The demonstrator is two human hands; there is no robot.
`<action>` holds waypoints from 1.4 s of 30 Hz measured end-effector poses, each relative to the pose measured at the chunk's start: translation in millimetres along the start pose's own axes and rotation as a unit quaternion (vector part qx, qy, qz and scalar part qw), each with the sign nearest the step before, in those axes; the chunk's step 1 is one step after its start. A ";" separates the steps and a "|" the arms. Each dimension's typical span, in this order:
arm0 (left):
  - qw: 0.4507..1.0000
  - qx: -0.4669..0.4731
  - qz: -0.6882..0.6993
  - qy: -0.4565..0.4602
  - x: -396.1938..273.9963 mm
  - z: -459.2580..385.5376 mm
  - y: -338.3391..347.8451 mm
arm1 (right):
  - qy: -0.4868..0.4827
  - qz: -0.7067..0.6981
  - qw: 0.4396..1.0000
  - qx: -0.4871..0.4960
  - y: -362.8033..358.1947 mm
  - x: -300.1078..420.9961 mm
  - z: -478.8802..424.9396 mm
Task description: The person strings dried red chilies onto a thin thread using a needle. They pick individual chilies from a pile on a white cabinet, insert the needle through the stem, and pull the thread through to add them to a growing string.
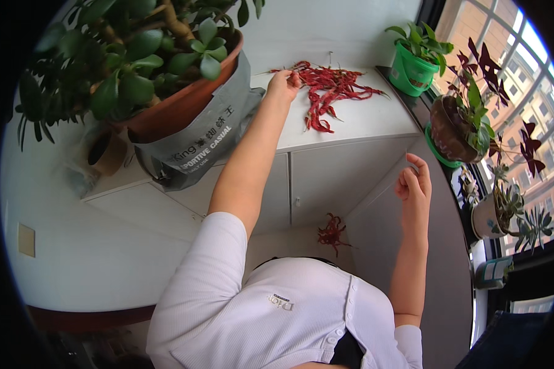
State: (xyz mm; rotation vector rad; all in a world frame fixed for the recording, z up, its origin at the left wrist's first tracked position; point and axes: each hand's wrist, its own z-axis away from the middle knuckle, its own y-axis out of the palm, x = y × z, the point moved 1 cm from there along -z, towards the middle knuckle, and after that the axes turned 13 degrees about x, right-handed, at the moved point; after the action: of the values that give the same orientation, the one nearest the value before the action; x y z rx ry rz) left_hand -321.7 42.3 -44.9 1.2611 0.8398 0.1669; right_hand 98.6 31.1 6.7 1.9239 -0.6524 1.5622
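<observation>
A heap of dried red chili peppers lies on the white cabinet top. At the heap's left edge, my left hand has its fingers curled in a pinch on a chili; its fingertips are partly hidden. My right hand is raised to the right, in front of the cabinet and apart from the heap. Its index finger is bent above the thumb, and a thin, needle-like sliver shows at the index fingertip. Whether the fingers grip it is unclear. A smaller bunch of chilies lies lower down, near the cabinet's foot.
A jade plant in a terracotta pot, wrapped in a grey bag with writing, stands left of my left arm. Along the dark windowsill stand a green pot, a brown pot and a white pot.
</observation>
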 end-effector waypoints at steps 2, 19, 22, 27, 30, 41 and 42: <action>0.997 0.032 -0.069 0.022 -3.5 7.7 -1.9 | -0.004 -0.005 1.000 0.016 2.9 -1.6 -4.0; 0.943 0.273 -0.090 -0.168 112.2 183.6 123.0 | -0.090 0.019 0.996 0.008 7.3 9.5 -19.1; 0.942 0.287 -0.094 -0.149 127.1 190.3 121.9 | -0.084 0.069 0.994 -0.005 3.6 8.6 -18.9; 0.943 0.299 -0.099 -0.110 136.7 194.1 120.8 | -0.090 0.061 0.994 -0.014 0.0 7.1 -18.7; 0.940 0.311 -0.108 -0.087 139.3 194.9 119.4 | -0.088 0.054 0.995 -0.011 -1.7 5.4 -19.6; 0.896 0.336 -0.285 0.058 140.0 206.2 122.8 | -0.078 0.004 0.997 0.003 -7.1 0.7 -20.4; 0.892 0.335 -0.296 0.056 139.2 208.7 124.1 | -0.083 0.001 0.997 0.004 -8.8 -0.5 -20.5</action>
State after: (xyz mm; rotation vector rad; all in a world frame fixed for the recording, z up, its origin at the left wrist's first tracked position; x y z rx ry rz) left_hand -51.1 -0.8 12.3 1.5675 1.4184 -0.5978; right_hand 90.1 51.7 8.3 2.0746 -0.7189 1.4192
